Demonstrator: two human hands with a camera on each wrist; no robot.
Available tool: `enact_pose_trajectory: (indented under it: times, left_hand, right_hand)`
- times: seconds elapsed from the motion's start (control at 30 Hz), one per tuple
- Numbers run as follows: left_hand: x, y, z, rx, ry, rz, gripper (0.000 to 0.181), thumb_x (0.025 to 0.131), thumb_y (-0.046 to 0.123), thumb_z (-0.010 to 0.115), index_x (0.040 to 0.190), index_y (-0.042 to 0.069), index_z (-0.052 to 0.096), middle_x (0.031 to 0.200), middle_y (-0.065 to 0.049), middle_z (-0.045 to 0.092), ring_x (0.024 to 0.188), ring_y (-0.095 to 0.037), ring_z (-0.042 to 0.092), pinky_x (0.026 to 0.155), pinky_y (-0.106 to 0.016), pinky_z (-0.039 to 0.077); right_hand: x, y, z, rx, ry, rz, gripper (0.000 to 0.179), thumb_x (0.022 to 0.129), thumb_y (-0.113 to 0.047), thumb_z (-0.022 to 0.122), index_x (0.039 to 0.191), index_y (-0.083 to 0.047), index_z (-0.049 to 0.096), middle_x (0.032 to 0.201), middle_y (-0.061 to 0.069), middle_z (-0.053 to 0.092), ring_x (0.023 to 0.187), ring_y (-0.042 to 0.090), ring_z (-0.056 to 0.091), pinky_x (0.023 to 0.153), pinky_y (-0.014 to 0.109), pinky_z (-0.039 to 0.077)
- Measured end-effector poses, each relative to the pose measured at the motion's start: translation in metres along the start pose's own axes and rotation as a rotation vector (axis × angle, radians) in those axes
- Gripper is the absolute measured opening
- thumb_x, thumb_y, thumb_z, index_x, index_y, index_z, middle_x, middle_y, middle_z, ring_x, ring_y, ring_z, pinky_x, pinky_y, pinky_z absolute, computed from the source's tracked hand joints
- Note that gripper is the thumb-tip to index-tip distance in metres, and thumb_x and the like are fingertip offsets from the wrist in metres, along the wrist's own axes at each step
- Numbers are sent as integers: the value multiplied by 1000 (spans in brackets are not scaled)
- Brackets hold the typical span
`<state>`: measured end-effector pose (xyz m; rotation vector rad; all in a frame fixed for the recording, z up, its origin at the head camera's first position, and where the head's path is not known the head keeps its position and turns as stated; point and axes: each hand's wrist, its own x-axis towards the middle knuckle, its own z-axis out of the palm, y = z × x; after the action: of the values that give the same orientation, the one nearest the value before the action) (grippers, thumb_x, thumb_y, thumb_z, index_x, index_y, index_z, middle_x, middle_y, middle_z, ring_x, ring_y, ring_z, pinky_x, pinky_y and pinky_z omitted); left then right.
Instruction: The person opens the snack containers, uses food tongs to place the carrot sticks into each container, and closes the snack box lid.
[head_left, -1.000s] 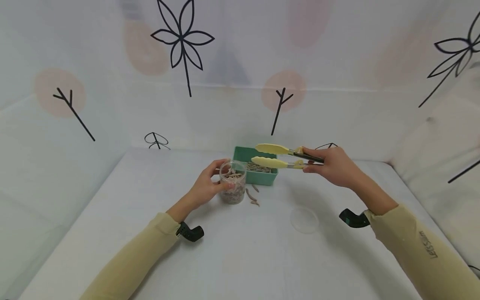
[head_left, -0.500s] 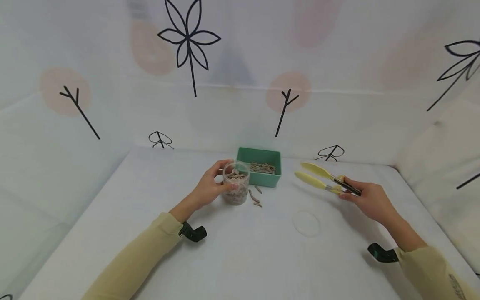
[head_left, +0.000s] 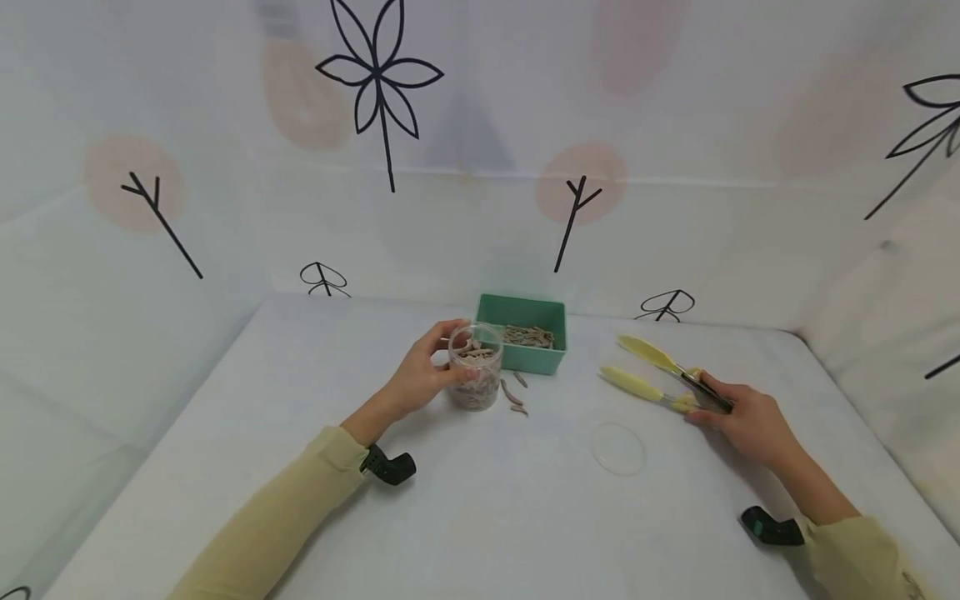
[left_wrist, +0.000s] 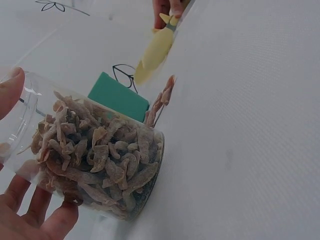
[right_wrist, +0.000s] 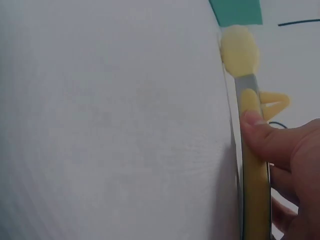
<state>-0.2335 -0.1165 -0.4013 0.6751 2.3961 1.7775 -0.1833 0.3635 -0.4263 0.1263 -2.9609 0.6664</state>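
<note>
My left hand (head_left: 422,373) grips a clear jar (head_left: 476,385) by its side; the jar stands upright on the table. Brown-grey dried strips (left_wrist: 100,155) fill much of it in the left wrist view. My right hand (head_left: 753,421) holds yellow-tipped tongs (head_left: 660,379) low at the table's right side, their two arms spread and nothing between the tips. In the right wrist view the thumb presses along the tongs' handle (right_wrist: 256,190). Behind the jar, a green rectangular bin (head_left: 534,358) holds more of these strips (head_left: 528,337).
A few loose strips (head_left: 512,393) lie on the table between jar and bin. A clear round lid (head_left: 618,448) lies flat in front of the tongs. White patterned fabric walls (head_left: 450,233) rise behind the table (head_left: 510,517) and at both sides.
My right hand has carried the tongs from above the bin to the right and down close to the table. The left hand has kept its hold on the jar.
</note>
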Motion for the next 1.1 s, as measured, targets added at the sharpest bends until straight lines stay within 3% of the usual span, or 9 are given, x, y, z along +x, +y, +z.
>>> enact_pose_trajectory:
  times: [0.37,0.43,0.5,0.6,0.73,0.8,0.87,0.97,1.1]
  left_hand:
    - [3,2,-1,2,-9,12,71,90,13,76,151,18,40,140,-12,46,127,-33,46,98,-47,49]
    - [3,2,1,4,-10,14,71,90,13,76,151,18,40,140,-13,46,126,-32,46,98,-47,50]
    - [3,1,2,5,-10,13,71,90,13,76,151,18,40,139,-13,46,126,-32,47,98,-46,50]
    - [3,1,3,5,-12,7,71,89,14,77,150,19,41,138,-12,46,125,-30,47,97,-45,50]
    - [1,1,3,3,-12,7,71,89,13,77,150,17,41,138,-14,46,125,-31,47,97,-47,50]
    - [1,1,3,2,-10,2,72,89,13,77,150,17,41,138,-13,46,125,-31,47,97,-47,50]
    - [1,0,3,1,-11,-2,72,89,14,77,151,17,40,137,-13,46,125,-31,47,98,-47,50]
    - [1,0,2,-1,-14,-4,71,89,14,77,151,18,40,137,-11,47,125,-30,47,98,-47,49]
    - [0,1,1,-5,-11,-5,70,90,14,77,150,20,41,137,-10,48,125,-30,47,98,-47,49]
  right_hand:
    - [5,2,-16,-32,-200,51,107,80,-53,78,152,7,25,139,47,33,126,63,32,98,71,33]
    - [5,2,-20,-49,-217,50,108,78,-55,79,150,8,29,140,46,34,122,58,41,93,67,40]
    - [3,1,-26,-60,-219,60,103,79,-54,79,148,7,35,137,44,39,108,50,50,80,57,47]
    - [0,1,-33,-58,-168,80,83,85,-46,77,143,5,47,131,39,50,96,43,53,66,43,46]
    - [-6,-7,-34,-17,26,82,47,95,-29,69,127,4,64,111,27,68,92,39,61,60,34,47]
    - [-9,-16,-32,48,111,79,37,97,-24,66,122,4,67,98,20,73,85,28,63,57,26,45]
    - [-13,-26,-31,155,144,82,36,99,-24,64,121,4,68,91,16,74,79,17,65,59,18,48]
    - [-18,-45,-28,363,115,105,39,102,-25,60,126,5,64,90,11,74,76,6,65,67,10,50]
    - [-23,-70,-16,531,25,117,41,103,-27,59,128,6,62,86,6,71,78,10,63,72,16,52]
